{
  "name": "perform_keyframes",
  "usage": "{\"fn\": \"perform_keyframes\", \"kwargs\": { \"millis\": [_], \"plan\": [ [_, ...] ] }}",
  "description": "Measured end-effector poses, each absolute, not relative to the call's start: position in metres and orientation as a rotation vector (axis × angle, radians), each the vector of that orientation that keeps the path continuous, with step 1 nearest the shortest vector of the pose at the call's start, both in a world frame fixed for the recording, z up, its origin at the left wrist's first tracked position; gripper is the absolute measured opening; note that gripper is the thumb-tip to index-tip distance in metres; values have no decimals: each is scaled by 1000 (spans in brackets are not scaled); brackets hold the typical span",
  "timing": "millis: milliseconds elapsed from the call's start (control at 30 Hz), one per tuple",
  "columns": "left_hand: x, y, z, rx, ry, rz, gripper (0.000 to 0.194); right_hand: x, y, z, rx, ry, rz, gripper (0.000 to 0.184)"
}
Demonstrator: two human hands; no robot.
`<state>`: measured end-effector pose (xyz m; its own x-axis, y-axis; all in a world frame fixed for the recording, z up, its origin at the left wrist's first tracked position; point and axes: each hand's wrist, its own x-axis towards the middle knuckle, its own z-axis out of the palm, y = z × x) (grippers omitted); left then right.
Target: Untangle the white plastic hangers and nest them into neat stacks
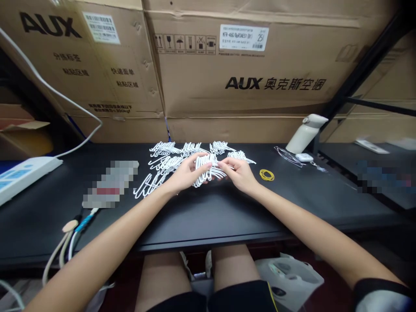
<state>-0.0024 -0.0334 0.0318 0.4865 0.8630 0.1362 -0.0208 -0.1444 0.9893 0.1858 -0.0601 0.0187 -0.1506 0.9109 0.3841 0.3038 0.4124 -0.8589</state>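
Note:
A bundle of white wire hooks (203, 171) is held just above the dark table. My left hand (186, 175) is closed around its left side, thumb lying across the front. From the right, my right hand (238, 174) pinches at the bundle's straight ends; exactly what lies between those fingertips is too small to tell. Behind and to the left, more white hooks (164, 164) lie in several grouped rows. Another group of hooks (150, 184) rests by my left wrist. Yellow rubber bands (267, 175) sit to the right of my right hand.
Large cardboard boxes (195, 95) stand behind the table (208, 221). On the right are a white bottle (305, 134), glasses (287, 157) and a small white case (304, 157). A blurred-out flat device (112, 184) with a cable and a power strip (27, 175) lie left.

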Motion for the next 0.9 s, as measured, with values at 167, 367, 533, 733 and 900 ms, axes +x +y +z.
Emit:
{"fn": "perform_keyframes", "kwargs": {
  "millis": [167,367,533,733,900],
  "plan": [
    [-3,-33,33,1465,814,882,43,189,-56,19,-1065,-1595,732,36],
    [-2,-32,29,1532,761,946,42,178,-60,10,-1004,-1570,877,36],
    [-1,-33,26,1545,754,943,44,176,-63,6,-994,-1577,829,33],
    [0,-35,27,1506,763,901,46,176,-68,8,-1002,-1702,703,32],
    [0,-37,32,1464,762,861,46,176,-69,8,-1021,-1763,655,35]
  ]
}}
